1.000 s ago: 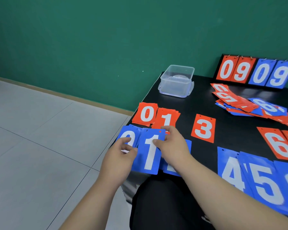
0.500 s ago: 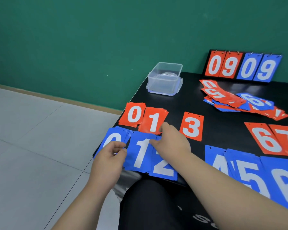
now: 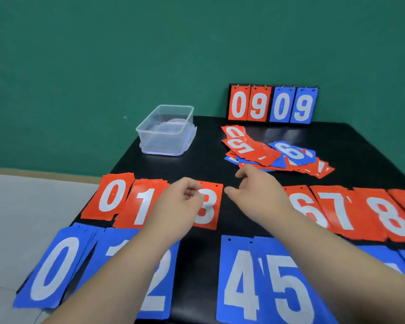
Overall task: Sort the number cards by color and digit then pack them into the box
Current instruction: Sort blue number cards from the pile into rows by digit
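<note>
Red number cards lie in a row on the black table [image 3: 351, 146]: red 0 [image 3: 111, 197], red 1 [image 3: 142, 204], red 3 [image 3: 208, 206], red 6 [image 3: 302, 204], red 7 [image 3: 337, 209], red 8 [image 3: 386, 216]. Nearer me lie blue 0 [image 3: 54, 265], blue 2 [image 3: 159, 286], blue 4 [image 3: 239, 281] and blue 5 [image 3: 288, 288]. An unsorted pile [image 3: 274, 153] sits behind. The clear box [image 3: 166, 129] stands at the back left. My left hand [image 3: 180, 202] hovers over the red 3, fingers curled, holding nothing. My right hand [image 3: 255, 192] reaches toward the pile, fingers loosely apart.
A flip scoreboard [image 3: 272, 105] reading 09 09 stands against the green wall at the back. The table's left edge drops to a grey tiled floor [image 3: 21, 218]. Bare black surface lies between the box and the pile.
Both hands have left the blue 1 and 2 cards at the near left and moved forward over the red row. The view has swung right.
</note>
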